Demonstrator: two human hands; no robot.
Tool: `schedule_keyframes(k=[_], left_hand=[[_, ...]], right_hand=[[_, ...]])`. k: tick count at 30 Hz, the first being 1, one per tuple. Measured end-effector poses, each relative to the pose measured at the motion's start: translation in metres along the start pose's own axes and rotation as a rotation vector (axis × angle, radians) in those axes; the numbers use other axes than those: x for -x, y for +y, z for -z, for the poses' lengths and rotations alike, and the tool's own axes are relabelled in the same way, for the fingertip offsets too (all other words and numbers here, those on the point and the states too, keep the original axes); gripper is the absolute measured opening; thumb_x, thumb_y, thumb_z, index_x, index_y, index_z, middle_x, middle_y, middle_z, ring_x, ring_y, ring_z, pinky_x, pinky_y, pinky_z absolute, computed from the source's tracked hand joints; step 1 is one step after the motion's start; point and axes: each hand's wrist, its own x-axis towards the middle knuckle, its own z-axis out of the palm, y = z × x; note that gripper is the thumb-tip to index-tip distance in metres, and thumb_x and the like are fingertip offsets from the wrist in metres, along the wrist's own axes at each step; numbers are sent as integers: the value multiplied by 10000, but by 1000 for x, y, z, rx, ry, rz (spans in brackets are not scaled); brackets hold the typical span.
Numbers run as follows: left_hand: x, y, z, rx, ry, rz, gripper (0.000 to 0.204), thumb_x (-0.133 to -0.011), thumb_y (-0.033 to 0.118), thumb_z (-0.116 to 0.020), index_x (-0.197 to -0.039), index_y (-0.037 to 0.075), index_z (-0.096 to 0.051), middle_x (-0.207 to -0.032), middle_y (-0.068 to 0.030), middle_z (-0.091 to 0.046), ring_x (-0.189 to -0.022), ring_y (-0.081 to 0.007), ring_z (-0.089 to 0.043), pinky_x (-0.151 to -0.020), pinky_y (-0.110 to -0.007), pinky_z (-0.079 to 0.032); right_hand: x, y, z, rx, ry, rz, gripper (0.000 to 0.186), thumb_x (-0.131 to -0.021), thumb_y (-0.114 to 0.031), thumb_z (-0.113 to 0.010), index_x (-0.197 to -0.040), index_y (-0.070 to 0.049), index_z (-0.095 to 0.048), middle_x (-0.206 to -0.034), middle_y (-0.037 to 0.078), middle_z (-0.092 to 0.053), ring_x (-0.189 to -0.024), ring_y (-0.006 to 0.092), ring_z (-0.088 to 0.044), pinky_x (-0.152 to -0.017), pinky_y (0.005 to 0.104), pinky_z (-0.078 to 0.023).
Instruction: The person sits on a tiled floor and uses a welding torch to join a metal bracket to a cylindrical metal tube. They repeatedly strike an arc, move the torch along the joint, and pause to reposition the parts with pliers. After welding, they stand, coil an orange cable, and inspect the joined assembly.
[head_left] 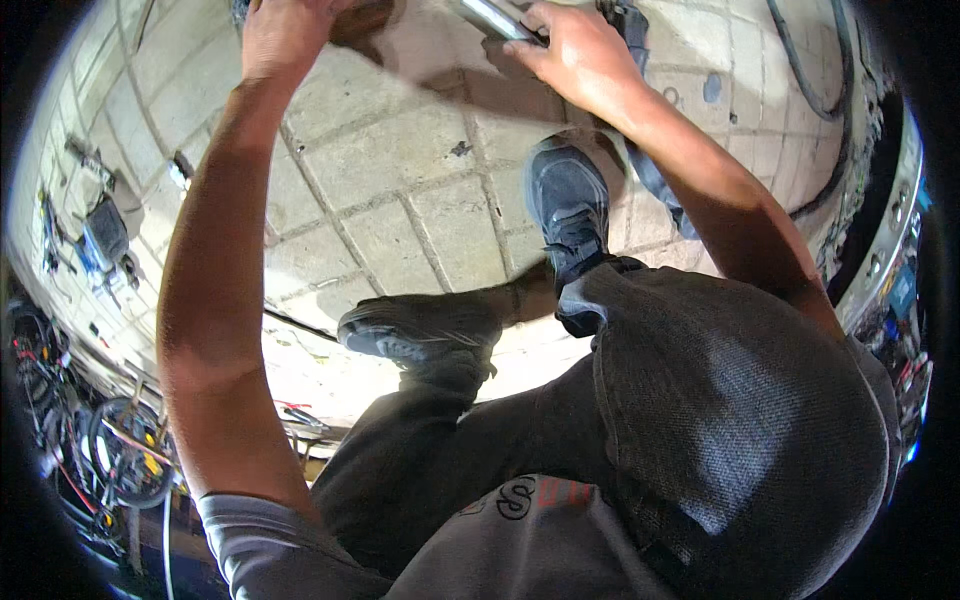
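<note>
At the upper right of the head view, my right hand [582, 52] is closed around a shiny silver rod or tube [490, 16] with a dark end. The rod slants up to the left and runs out of the picture. Further left, my left hand [285, 40] reaches to the upper edge, where its fingers are mostly cut off. What it touches is out of sight. A dark thing [240, 10] shows just beside it. Close to my right wrist stands another dark object [628, 28], only partly visible.
Below my hands lies a paved floor [400, 180]. My dark shoes [568, 190] rest on it. A black hose [848, 110] curves along the right. Several tools and a dark blue item [103, 235] lie at the left, above a cluttered pile with a wheel [130, 450].
</note>
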Motion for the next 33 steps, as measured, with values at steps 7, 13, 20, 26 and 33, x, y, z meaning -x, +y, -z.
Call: schedule_keyframes(k=[7,13,20,26,33], left_hand=[[4,34,-7,-162,26,62,464,-925,284,-553,-1376,219,-466,-1341,-37,-468,-1156,-288,-505,-931,-488,-440],[33,62,-3,94,113,60,470,-921,171,-491,-1381,111,-413,-1392,-104,-427,-1226,-337,-455,-1041,-505,-355],[43,62,-20,139,131,91,534,-880,110,-467,-1410,72,-413,-1477,-139,-392,-1362,-332,-367,-1139,-464,-278],[30,46,-25,23,169,77,436,-943,164,-450,-1367,70,-472,-1457,-102,-429,-1350,-269,-399,-1148,-462,-261],[22,32,-14,-18,186,-3,370,-927,201,-545,-1277,87,-577,-1321,-111,-562,-1237,-280,-515,-1094,-439,-348]], right_hand=[[-7,3,45,82,4,-65,229,-818,-164,-647,-962,8,-601,-887,244,-631,-861,436,-609,-748,509,-492],[-39,7,43,215,127,130,156,-788,-126,-593,-887,-11,-633,-916,228,-636,-885,411,-620,-773,504,-499],[-64,-24,5,203,95,233,134,-762,-101,-584,-861,-28,-636,-873,211,-650,-874,395,-630,-763,491,-509],[-77,-30,-22,160,236,325,152,-791,-184,-645,-851,-45,-627,-819,176,-615,-764,369,-626,-684,487,-512],[-86,-30,-30,239,216,354,112,-805,-122,-589,-817,-29,-652,-854,165,-626,-788,347,-650,-672,466,-520]])
